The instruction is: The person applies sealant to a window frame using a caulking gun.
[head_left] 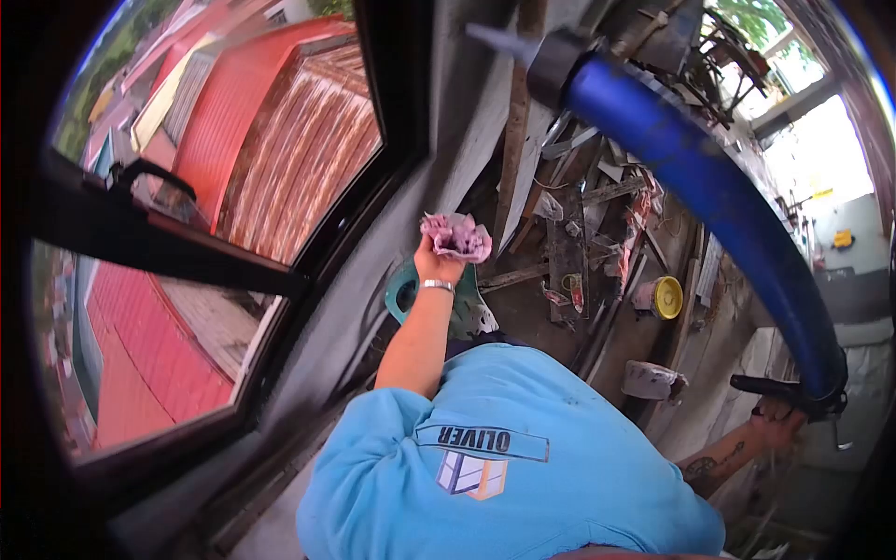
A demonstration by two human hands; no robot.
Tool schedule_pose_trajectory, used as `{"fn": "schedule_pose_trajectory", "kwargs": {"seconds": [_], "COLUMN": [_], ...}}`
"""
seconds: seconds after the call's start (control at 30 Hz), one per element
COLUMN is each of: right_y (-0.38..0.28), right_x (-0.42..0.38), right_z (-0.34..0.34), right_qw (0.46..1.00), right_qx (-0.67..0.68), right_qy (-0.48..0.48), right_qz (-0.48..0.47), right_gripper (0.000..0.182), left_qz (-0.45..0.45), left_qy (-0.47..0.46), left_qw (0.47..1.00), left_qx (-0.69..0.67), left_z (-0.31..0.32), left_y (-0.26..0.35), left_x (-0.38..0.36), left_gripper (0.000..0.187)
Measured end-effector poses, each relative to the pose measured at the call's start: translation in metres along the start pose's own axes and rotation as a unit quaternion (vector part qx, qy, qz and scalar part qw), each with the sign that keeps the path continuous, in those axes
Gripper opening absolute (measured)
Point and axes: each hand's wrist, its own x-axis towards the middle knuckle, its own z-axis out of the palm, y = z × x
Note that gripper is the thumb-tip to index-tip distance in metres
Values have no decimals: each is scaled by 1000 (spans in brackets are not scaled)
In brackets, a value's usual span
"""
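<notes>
My left hand (439,265), with a metal watch on its wrist, is closed around a crumpled pink rag (457,238), which may be cloth or paper. It is held beside the wall under the window, above a green plastic stool or chair (403,291). At the right, my right hand (777,425) grips the handle end of a blue caulking gun (700,168). The gun's long barrel reaches up and to the left across the view, its pale pointed nozzle (499,41) close to the wall. The fingers on the handle are partly hidden.
A dark-framed window (224,261) stands at the left, with red metal roofs (243,121) outside. Wood scraps and debris (579,233) litter the floor. A bucket with a yellow rim (668,298) and a white container (651,381) stand to the right.
</notes>
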Motion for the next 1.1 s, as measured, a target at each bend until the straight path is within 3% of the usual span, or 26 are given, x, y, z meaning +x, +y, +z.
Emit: {"fn": "schedule_pose_trajectory", "kwargs": {"seconds": [0.07,0.1,0.23,0.27,0.43,0.5,0.7,0.8,0.83,0.9,1.0,1.03,1.07,1.1], "right_y": [8,10,25,26,40,48,60,62,62,59,41,38,33,28], "right_x": [10,14,43,51,82,85,94,95,95,99,106,113,118,119], "right_z": [20,25,22,27,51,62,75,54,53,56,101,122,119,117], "right_qw": [999,997,976,973,958,960,953,942,945,931,915,918,901,878], "right_qx": [-38,-80,-209,-218,-192,-201,-211,-264,-268,-295,-335,-341,-371,-399], "right_qy": [-6,-1,28,-46,-173,-119,-118,-94,-69,-92,-115,-108,-160,-220], "right_qz": [12,18,59,62,127,156,184,184,177,195,195,171,157,148], "right_gripper": [32,31,33,38,42,41,42,38,38,30,24,24,25,25], "left_qz": [2,32,87,95,129,119,66,-4,6,1,-9,-15,-3,21], "left_qy": [-78,-38,-37,-43,-68,-75,-97,-117,-80,-136,-110,-151,-140,-63], "left_qw": [996,998,995,993,988,989,993,989,994,980,973,962,951,944], "left_qx": [-43,-26,-38,-59,-46,-41,-11,88,78,143,202,226,277,324], "left_z": [16,16,26,22,28,26,26,38,45,36,47,45,45,54], "left_y": [5,8,9,14,12,8,7,4,1,8,0,1,1,-3], "left_x": [0,8,10,15,16,19,42,40,40,43,31,30,27,21], "left_gripper": [40,40,41,41,40,39,33,33,32,31,39,39,39,39]}}
